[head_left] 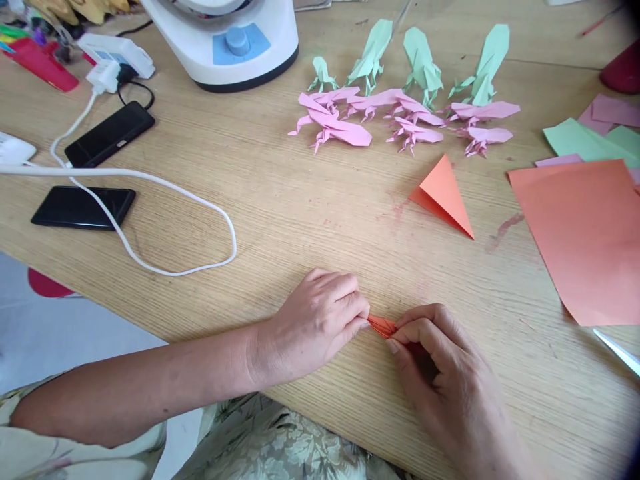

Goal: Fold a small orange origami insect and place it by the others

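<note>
Orange folded paper (382, 326) pinched between hands (320, 321) (453, 373); long axis crosswise, slightly slanted.

first voice: and a homely table is brought into view here, given over to paper craft; whether it is set in a home or a small craft room cannot be told for certain.
second voice: and on what is that call based?
first voice: a wood-grained tabletop (280, 193) is seen, and look, pink folded-paper figures (345, 131) and green folded-paper figures (373, 59) are lined up along it! at the right, an orange sheet (585, 247) is spread beside loose pink and green papers (575, 140).
second voice: and the homely touch?
first voice: at the left, two black phones (110, 133) are laid down, a white cable (233, 243) looped across one; a white appliance (260, 37) with a blue knob (237, 41) is parked behind, and floral clothing (320, 443) is worn.
</note>
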`<state>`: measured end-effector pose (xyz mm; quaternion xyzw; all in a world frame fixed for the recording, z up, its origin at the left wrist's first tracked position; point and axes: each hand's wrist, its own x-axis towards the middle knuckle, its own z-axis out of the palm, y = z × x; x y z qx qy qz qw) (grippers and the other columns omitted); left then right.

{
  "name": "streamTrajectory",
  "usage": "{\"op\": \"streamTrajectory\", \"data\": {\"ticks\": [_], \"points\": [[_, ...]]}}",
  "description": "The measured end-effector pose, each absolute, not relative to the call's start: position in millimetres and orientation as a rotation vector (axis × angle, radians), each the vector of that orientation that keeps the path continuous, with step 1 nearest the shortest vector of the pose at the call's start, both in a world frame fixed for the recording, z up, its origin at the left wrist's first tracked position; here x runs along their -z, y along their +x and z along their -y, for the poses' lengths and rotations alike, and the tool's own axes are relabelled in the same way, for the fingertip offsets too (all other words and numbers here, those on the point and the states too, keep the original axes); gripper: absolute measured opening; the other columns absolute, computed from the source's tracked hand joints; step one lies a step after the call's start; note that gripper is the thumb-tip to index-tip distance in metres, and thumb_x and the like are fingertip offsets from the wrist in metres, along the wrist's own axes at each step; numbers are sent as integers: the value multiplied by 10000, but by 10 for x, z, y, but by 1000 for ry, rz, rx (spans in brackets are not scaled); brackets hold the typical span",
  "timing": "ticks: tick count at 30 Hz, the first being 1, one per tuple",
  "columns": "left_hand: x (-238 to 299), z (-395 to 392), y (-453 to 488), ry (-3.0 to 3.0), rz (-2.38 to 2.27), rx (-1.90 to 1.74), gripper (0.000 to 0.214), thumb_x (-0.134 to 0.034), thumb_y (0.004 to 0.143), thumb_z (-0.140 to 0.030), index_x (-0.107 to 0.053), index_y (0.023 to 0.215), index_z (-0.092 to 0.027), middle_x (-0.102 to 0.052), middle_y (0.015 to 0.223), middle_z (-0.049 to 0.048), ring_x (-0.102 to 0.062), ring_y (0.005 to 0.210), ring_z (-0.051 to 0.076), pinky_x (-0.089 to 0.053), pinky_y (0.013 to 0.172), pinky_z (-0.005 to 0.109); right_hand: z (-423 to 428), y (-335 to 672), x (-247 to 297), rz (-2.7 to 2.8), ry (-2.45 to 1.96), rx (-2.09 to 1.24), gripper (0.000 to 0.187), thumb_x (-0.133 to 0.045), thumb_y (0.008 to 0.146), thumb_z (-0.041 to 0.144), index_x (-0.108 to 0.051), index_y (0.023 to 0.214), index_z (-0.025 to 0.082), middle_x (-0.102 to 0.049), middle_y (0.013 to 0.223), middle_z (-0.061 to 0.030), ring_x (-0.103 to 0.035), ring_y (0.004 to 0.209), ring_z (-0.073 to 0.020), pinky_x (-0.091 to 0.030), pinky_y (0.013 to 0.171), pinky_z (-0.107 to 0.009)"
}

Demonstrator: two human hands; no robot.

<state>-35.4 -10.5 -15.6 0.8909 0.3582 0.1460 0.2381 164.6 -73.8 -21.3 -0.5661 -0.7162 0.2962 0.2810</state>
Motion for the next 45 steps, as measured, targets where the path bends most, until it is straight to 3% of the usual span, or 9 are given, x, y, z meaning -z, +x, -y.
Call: {"op": "streamTrajectory", "data": {"ticks": [13, 23, 37, 40, 42, 45], "points": [[115, 114, -278, 2328, -1070, -343, 105, -625, 894, -186, -623, 793, -160, -588, 856, 15, -549, 819, 155, -377, 794, 313, 720, 1652, 187, 2000, -1591, -694, 102, -546, 883, 136, -540, 829, 222, -582, 844, -28, -553, 698, -154, -453, 601, -286], [136, 126, -251, 2311, -1108, -385, 85, -614, 828, -111, -589, 765, -161, -574, 845, 6, -547, 801, 145, -381, 788, 305, 725, 1656, 198, 1951, -1552, -771, 146, -529, 887, 105, -564, 802, 219, -586, 858, -27, -579, 700, -145, -463, 616, -279], [152, 117, -358, 2376, -1109, -393, 102, -595, 887, -132, -578, 790, -157, -589, 887, 22, -545, 826, 152, -405, 797, 305, 715, 1653, 215, 2007, -1530, -726, 157, -526, 880, 78, -554, 787, 202, -554, 845, -26, -531, 692, -130, -432, 592, -269], [130, 188, -409, 2462, -1043, -451, 100, -542, 953, -172, -631, 906, -168, -640, 951, 36, -572, 901, 160, -420, 872, 322, 705, 1649, 208, 2008, -1521, -733, 158, -517, 886, 82, -540, 782, 199, -542, 828, -22, -515, 695, -131, -424, 596, -269], [122, 265, -447, 2628, -936, -478, 200, -503, 982, -179, -628, 1139, -186, -673, 1131, 54, -572, 1076, 188, -374, 1013, 381, 701, 1645, 209, 2003, -1499, -727, 155, -512, 884, 83, -531, 778, 193, -531, 815, -20, -499, 689, -131, -415, 591, -269], [133, 374, -485, 2844, -679, -292, 451, -459, 1009, -245, -416, 1439, -116, -477, 1492, 97, -346, 1418, 251, -176, 1185, 480, 696, 1636, 220, 1992, -1471, -720, 153, -505, 877, 70, -525, 777, 184, -521, 813, -22, -487, 685, -131, -411, 588, -270]]}}
